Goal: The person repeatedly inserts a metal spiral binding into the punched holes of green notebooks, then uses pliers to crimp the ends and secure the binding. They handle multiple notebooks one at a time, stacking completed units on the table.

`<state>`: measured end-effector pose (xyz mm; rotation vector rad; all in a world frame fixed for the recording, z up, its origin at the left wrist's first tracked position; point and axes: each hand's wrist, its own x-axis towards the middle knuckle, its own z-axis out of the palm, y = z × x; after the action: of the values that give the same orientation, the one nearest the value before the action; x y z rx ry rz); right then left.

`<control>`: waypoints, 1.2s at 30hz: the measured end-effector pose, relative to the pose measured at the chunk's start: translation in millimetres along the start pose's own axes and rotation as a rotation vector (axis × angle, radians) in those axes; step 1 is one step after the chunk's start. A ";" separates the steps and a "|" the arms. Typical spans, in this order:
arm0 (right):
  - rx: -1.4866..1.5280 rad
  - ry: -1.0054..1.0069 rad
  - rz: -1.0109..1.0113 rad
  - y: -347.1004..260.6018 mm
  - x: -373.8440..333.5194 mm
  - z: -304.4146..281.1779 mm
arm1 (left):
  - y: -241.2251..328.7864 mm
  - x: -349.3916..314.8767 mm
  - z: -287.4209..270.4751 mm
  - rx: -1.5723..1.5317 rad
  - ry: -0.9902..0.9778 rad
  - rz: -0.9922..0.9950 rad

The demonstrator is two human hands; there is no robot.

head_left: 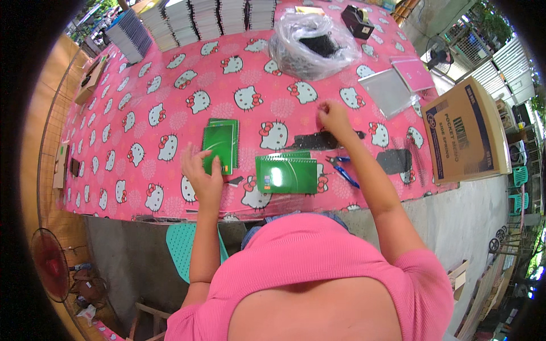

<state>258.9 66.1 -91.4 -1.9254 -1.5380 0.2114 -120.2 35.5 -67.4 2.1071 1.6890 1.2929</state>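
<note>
My left hand (203, 175) is at the lower left corner of a small pile of green spiral notebooks (223, 139), its thumb on the top cover and its fingers along the left edge. A second pile of green spiral notebooks (289, 177) lies to the right, turned sideways, with its coils on the far edge. Beyond it, my right hand (335, 120) is raised over the table with its fingers pinched together; anything between them is too small to make out. Blue-handled pliers (344, 173) lie under my right forearm, beside the second pile.
Tall stacks of spiral-bound notebooks (193, 23) line the far edge. Near them are a plastic bag of black coils (318, 48) and a black tape dispenser (357, 23). Clear sheets (388, 92) and a cardboard box (466, 133) occupy the right side of the pink tablecloth (170, 108).
</note>
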 end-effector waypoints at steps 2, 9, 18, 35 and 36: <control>0.113 0.038 0.024 -5.7 43.6 -24.9 | 28.4 10.4 2.2 -0.162 -0.120 0.066; 0.544 0.259 -0.106 -77.7 100.4 -130.8 | 101.7 -2.0 55.9 -0.256 -0.708 0.361; -0.274 0.150 0.300 121.4 -69.6 -166.9 | 107.8 4.6 88.7 -0.146 -0.898 0.265; -0.167 0.025 0.194 46.8 -116.6 -157.8 | 118.9 18.6 32.6 -0.340 -0.562 0.523; 0.003 -0.046 0.143 10.7 -116.7 -147.5 | 116.8 13.7 30.2 -0.323 -0.561 0.533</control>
<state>307.3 -99.1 -14.8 -2.0427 -1.4288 0.3214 -14.7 17.1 -10.3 2.4691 0.6772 0.8565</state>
